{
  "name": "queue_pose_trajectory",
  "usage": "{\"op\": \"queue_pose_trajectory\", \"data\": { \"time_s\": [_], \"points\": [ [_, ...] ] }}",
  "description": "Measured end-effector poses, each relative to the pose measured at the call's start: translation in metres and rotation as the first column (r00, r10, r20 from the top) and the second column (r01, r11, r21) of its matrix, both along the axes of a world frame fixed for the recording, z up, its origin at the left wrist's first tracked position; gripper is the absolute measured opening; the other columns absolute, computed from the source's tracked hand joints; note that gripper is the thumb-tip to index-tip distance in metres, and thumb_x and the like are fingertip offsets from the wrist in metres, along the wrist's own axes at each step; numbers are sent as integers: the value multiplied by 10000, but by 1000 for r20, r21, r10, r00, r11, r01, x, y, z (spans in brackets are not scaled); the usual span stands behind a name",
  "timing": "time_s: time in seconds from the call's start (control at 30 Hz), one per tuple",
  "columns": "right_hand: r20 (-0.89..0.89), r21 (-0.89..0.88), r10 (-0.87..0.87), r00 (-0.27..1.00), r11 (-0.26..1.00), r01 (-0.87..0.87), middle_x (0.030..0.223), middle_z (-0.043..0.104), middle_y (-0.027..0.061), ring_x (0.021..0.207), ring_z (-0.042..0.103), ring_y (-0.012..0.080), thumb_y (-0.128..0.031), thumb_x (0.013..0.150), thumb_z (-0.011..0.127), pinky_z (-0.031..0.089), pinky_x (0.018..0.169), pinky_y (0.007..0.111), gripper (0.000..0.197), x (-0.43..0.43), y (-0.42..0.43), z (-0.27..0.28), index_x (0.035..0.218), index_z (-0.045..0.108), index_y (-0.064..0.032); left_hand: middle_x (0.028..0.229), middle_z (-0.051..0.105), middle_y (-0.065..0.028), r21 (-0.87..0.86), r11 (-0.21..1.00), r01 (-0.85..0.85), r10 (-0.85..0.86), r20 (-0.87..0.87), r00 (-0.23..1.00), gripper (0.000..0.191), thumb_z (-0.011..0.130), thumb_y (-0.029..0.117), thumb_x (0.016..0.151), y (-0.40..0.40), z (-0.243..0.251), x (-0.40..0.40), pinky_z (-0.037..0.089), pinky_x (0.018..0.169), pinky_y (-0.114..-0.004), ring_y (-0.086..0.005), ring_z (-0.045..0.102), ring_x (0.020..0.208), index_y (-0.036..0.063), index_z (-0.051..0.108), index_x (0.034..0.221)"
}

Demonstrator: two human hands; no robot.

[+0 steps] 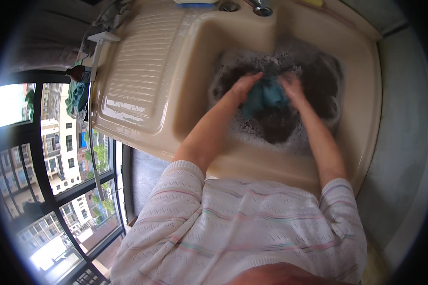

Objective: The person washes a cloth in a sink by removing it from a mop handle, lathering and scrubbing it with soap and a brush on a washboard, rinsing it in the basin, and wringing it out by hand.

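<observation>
A wet teal cloth [267, 93] lies bunched in dark, sudsy water inside the beige sink basin [199, 71]. My left hand [248, 85] grips its left side, the thumb side turned inward. On the opposite side my right hand [293, 87] has hold of the cloth, its fingers blurred and partly hidden by water and foam. The two hands are a short way apart, with the cloth stretched between them. White suds [256, 133] ring the water, and the lower part of the cloth is under the surface.
A ribbed washboard [139, 64] is moulded into the sink's left side. The metal faucet [262, 10] overhangs the far rim, near a blue-bristled brush [196, 5]. A green cloth [77, 98] hangs beyond the left edge, by a window [57, 142]. A wall [403, 107] borders the right.
</observation>
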State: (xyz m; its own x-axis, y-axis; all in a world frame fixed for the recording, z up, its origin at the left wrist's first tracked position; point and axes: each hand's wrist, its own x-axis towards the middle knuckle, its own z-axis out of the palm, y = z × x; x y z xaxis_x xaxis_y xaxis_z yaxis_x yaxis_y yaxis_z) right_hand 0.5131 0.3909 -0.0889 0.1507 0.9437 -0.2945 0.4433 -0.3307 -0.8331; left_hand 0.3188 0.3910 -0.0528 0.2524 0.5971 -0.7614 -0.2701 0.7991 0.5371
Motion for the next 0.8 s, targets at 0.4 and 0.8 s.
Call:
{"op": "queue_pose_trajectory", "data": {
  "time_s": [0.4,0.8],
  "points": [
    [515,220,104,851,943,-249,835,598,147,769,558,341,-340,802,514,427,643,417,288,4,28,0,921,568,-83,985,559,-118,275,961,26,81,-368,926,288,554,206,770,1,48,0,424,744,-358,-252,517,928,20,567,990],
    [233,601,257,938,720,-347,772,549,128,655,548,354,-288,717,623,452,582,396,221,-149,-39,97,771,562,-83,871,549,-73,697,679,-232,271,56,961,317,377,306,862,-15,-23,-23,442,720,-338,-203,533,833,37,515,956]
  ]
}}
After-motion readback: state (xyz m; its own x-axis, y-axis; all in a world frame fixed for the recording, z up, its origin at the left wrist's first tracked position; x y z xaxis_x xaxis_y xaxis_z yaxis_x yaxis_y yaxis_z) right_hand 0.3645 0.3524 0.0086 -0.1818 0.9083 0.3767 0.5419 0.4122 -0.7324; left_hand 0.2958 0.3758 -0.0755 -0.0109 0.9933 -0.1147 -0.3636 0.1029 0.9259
